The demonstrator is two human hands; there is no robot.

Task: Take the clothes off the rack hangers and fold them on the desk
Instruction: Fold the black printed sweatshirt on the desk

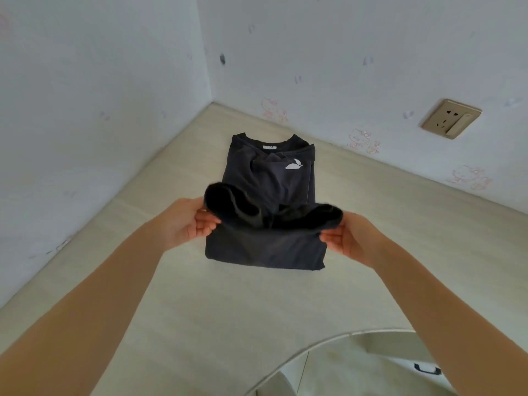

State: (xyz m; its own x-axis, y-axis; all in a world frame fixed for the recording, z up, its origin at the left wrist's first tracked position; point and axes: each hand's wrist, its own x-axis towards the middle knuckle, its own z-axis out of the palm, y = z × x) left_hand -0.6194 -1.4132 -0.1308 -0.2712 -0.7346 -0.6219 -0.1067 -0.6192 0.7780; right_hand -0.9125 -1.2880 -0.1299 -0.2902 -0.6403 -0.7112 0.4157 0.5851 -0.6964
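Observation:
A dark navy T-shirt (268, 178) with a small white logo lies lengthwise on the pale desk (200, 295), collar toward the far corner and sleeves folded in. Its near part is lifted and doubled over, so the fold hangs above the desk. My left hand (188, 221) pinches the left end of that raised fold. The right end is pinched by my right hand (347, 238). Both forearms reach in from the bottom corners. No rack or hanger is in view.
White walls meet in a corner behind the desk, with faint cartoon stickers low on the right wall. A beige wall socket (450, 118) sits on the right wall. A curved desk edge and a pale surface with a dark mark show at bottom right.

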